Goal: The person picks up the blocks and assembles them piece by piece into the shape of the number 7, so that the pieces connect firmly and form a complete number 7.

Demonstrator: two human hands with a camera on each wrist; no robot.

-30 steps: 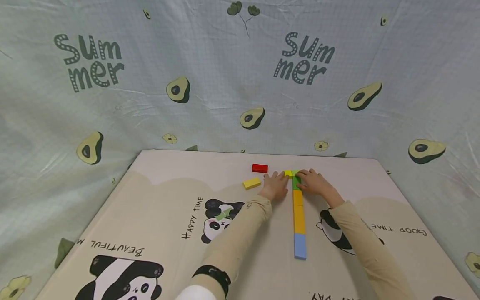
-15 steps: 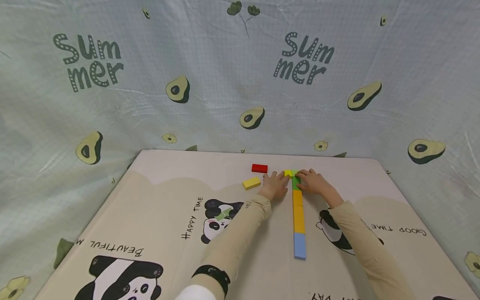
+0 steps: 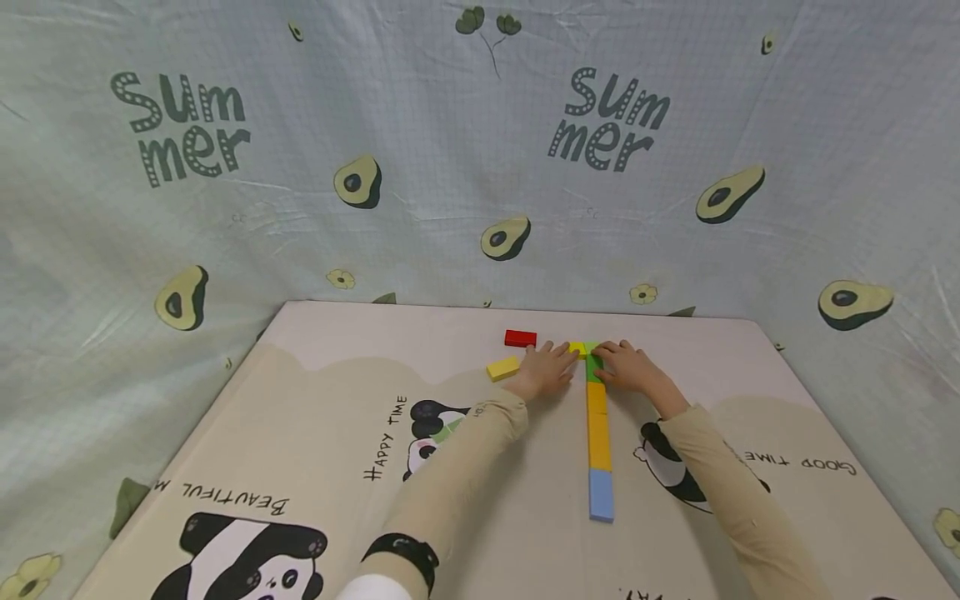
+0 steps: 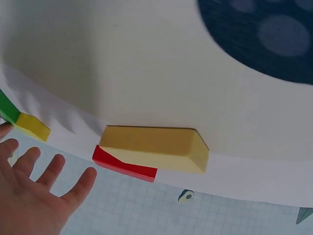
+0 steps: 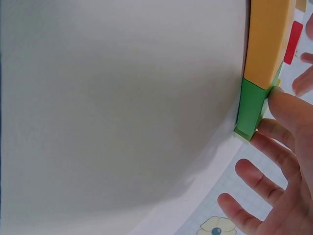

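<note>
A straight row of blocks lies on the table: a blue block (image 3: 601,496), two orange blocks (image 3: 598,442), a green block (image 3: 594,372) and a light green piece (image 3: 591,347) at the far end. Beside that end, on its left, sits a small yellow block (image 3: 576,350). My left hand (image 3: 545,369) is spread just left of the small yellow block, holding nothing; in the left wrist view its fingers are apart. My right hand (image 3: 632,367) holds the green block, thumb near the orange joint and fingertips at the far end.
Left of my left hand lie a loose yellow block (image 3: 502,368) and a red block (image 3: 521,338). The panda-printed table (image 3: 300,442) ends at a hanging avocado-print cloth (image 3: 420,225) behind the blocks.
My left hand and forearm have shifted slightly left, closer to the loose yellow block. The right hand and the row of blocks look the same.
</note>
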